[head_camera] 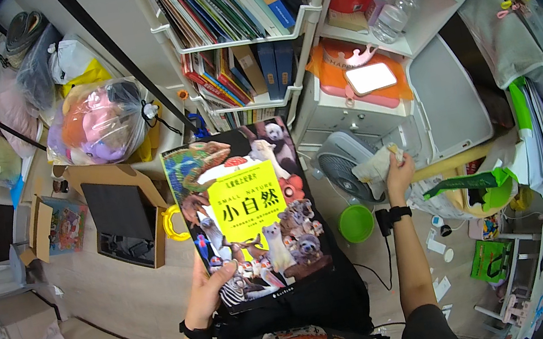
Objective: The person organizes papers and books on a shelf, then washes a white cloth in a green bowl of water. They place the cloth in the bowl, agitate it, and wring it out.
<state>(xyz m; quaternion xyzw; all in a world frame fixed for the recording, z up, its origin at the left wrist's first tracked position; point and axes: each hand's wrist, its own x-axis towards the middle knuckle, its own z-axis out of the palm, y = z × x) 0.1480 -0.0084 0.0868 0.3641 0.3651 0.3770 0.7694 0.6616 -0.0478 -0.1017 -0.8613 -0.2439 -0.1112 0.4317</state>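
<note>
My left hand (209, 282) grips the lower left edge of a large picture book (252, 216), its thumb on the cover. The cover shows many animals around a yellow panel with writing. Off to the right, my right hand (400, 169) is closed on a crumpled pale cloth (376, 168), which hangs in front of a grey fan (348, 162). Below that cloth a green round bin (356, 223) stands on the floor. Both wrists wear black bands.
Ahead rises a white rack (239, 43) packed with books. An opened cardboard box (156, 237) and a clear bag of plush toys (97, 123) lie to the left. At the right are a white drawer unit (344, 122) with a phone (371, 78) on top, and a large open bag (462, 197).
</note>
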